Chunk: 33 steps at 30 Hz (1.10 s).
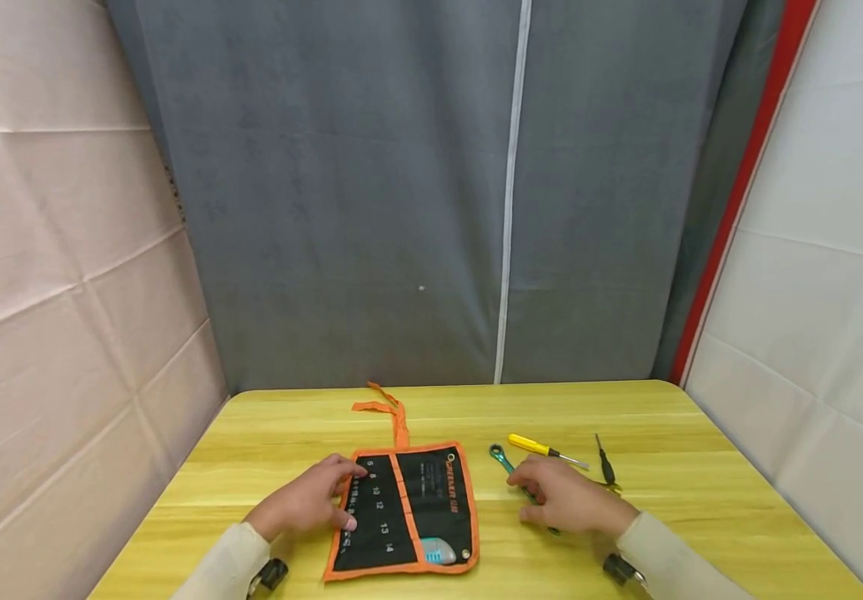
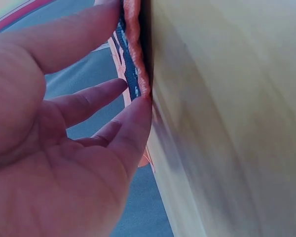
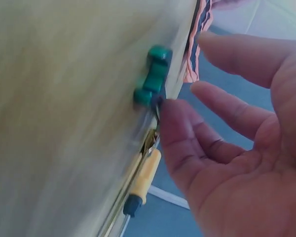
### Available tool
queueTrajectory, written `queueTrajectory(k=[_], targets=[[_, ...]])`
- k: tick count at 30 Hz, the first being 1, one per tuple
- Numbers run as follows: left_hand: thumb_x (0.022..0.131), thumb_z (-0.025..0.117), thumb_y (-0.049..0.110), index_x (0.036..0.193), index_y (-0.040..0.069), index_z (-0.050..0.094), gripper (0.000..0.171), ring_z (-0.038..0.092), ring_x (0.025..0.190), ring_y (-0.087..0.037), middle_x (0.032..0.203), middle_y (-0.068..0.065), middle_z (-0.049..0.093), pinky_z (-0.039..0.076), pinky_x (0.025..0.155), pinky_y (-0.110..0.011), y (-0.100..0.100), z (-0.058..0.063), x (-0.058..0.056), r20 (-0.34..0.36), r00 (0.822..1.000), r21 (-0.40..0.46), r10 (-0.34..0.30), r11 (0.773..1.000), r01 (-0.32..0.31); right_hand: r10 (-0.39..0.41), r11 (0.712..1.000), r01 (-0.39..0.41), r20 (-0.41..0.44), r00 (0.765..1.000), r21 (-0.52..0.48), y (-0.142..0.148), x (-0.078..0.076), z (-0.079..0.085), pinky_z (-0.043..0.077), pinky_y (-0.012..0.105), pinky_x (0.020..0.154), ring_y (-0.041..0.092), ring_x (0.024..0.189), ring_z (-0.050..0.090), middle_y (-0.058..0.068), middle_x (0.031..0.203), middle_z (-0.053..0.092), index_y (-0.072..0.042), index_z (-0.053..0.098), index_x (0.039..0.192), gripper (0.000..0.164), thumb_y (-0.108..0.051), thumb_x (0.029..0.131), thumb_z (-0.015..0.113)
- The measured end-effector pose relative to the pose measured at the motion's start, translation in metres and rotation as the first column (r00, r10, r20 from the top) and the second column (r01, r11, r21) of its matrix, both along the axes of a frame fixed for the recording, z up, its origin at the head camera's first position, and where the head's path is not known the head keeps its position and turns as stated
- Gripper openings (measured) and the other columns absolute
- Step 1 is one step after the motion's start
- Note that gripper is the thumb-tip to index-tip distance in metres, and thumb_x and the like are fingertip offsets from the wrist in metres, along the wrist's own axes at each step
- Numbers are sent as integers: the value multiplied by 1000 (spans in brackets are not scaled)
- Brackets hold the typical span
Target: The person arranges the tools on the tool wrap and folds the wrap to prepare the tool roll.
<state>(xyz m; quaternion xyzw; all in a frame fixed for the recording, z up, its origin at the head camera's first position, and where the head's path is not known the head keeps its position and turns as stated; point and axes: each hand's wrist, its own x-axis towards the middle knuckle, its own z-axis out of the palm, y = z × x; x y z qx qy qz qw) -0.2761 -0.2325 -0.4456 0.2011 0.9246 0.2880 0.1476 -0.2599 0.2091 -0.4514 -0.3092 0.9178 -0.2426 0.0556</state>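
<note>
A black roll-up tool pouch [image 1: 378, 508] with orange trim lies flat on the table, its pockets marked with numbers. My left hand [image 1: 309, 498] rests on its left edge, fingers loosely spread. In the left wrist view, fingertips touch the orange border [image 2: 134, 54]. A grey and teal tool end [image 1: 439, 551] shows in the pouch's lower right pocket. My right hand [image 1: 569, 497] is over a teal ring-ended wrench [image 1: 499, 453], partly hidden beneath it. In the right wrist view, relaxed fingers lie close beside the wrench [image 3: 155, 74]; whether they touch it is unclear.
Beyond my right hand lies a yellow-handled screwdriver [image 1: 530, 444]. Farther right is a thin tool with a black handle [image 1: 607, 468], with something brass-coloured by it. Orange ties [image 1: 399, 421] extend from the pouch's far edge. A grey curtain [image 1: 363, 208] hangs behind the wooden table [image 1: 694, 500].
</note>
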Motion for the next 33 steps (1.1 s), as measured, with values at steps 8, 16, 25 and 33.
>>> queueTrajectory(k=[8, 16, 25, 33], targets=[[79, 94, 12, 147, 4, 58, 78, 62, 125, -35, 134, -11, 56, 50, 108, -61, -3, 2, 0, 33, 999, 35, 11, 999, -12, -26, 998, 25, 26, 999, 53, 6, 4, 4, 45, 28, 71, 3, 81, 48, -5, 101, 58, -9, 70, 130, 45, -21, 90, 86], [77, 95, 11, 150, 2, 55, 83, 60, 117, -28, 127, -10, 55, 52, 105, -59, -7, -1, -5, 41, 999, 52, 3, 999, -5, -27, 995, 29, -20, 999, 92, 5, 1, 2, 33, 26, 66, 5, 71, 40, -7, 77, 49, -16, 65, 101, 22, -15, 89, 84], [71, 101, 28, 150, 4, 55, 95, 58, 120, -30, 134, -7, 53, 53, 104, -55, -7, -6, 0, 60, 997, 54, -54, 997, 51, -51, 998, 49, 43, 998, 49, 2, -2, 0, 27, 25, 63, 6, 64, 37, -8, 67, 44, -9, 60, 79, 24, -8, 85, 84], [67, 103, 35, 152, 7, 53, 103, 57, 124, -31, 139, -6, 50, 53, 106, -57, -5, -3, 12, 53, 996, -18, -76, 997, 77, -130, 991, 128, 55, 990, 29, -4, -1, -1, 29, 25, 60, 9, 61, 39, -6, 67, 48, -11, 71, 86, 19, -4, 73, 82]])
